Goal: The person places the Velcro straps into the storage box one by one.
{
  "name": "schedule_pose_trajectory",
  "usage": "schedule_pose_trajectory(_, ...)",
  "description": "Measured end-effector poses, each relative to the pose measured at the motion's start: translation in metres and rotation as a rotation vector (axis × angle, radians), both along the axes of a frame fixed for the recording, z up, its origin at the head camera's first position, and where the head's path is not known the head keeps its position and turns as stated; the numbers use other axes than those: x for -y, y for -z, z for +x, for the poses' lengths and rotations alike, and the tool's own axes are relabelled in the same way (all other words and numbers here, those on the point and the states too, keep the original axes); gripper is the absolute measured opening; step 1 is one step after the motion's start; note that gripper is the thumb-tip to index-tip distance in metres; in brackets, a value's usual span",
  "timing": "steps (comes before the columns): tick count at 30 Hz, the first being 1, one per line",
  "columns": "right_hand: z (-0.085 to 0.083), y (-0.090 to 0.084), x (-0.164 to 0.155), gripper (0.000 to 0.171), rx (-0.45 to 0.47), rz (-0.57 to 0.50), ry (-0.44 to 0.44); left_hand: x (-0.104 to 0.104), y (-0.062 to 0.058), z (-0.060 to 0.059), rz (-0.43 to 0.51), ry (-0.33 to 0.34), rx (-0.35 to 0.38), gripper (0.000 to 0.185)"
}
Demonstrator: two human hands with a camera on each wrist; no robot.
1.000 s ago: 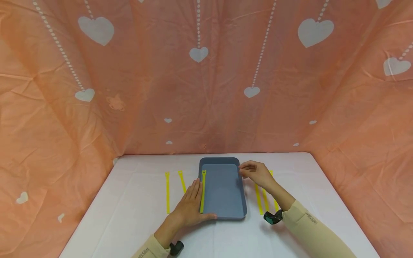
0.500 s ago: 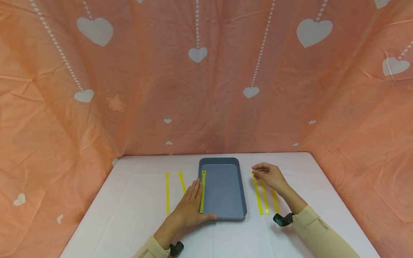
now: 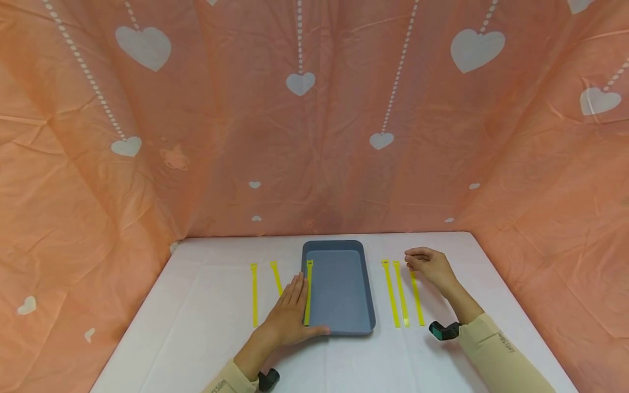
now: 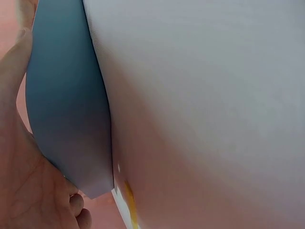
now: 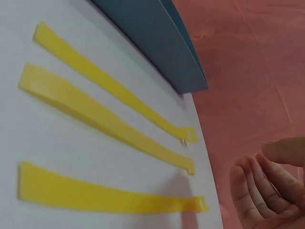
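L hand (image 3: 289,316), fingers straight, against L side of tray (image 3: 341,295), hides near pt of a yellow strap (image 3: 277,277); R hand (image 3: 430,266), fingers loosely bent, nothing in it, blocks far end of rightmost strap (image 3: 417,299) in head vw; white tabletop (image 3: 206,322), orange heart-print cloth (image 3: 339,174) behind; 2 more straps (image 3: 391,293) L of R hand

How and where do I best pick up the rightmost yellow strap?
Probably pinch the rightmost yellow strap by its slotted far end, coming from above: the thin strip lies along the white table, its edges clear of its neighbour, and the right hand is near that end.
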State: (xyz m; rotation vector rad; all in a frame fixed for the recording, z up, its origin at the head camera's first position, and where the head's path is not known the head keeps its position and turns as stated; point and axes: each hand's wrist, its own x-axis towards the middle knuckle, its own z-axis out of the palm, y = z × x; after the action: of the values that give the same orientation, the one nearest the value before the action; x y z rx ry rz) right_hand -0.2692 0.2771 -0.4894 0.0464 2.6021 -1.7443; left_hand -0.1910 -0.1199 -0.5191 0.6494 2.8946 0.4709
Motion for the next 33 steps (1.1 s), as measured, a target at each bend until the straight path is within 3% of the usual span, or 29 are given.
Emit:
schedule_pose_trajectory(15, -0.016, 0.015, -0.022, 0.035, 0.065, 0.006, 0.129, 0.002, 0.005, -0.001, 0.002, 0.003, -0.018, 0.138)
schedule_pose_trajectory(21, -0.022, 0.021, -0.025, 0.034, 0.067, 0.000, 0.136, 0.002, 0.001, 0.001, 0.039, 0.007, -0.007, 0.138)
schedule_pose_trajectory(33, -0.024, 0.029, -0.028, 0.035, 0.089, 0.085, 0.128, 0.001, -0.003, 0.002, 0.004, 0.002, 0.015, 0.136)
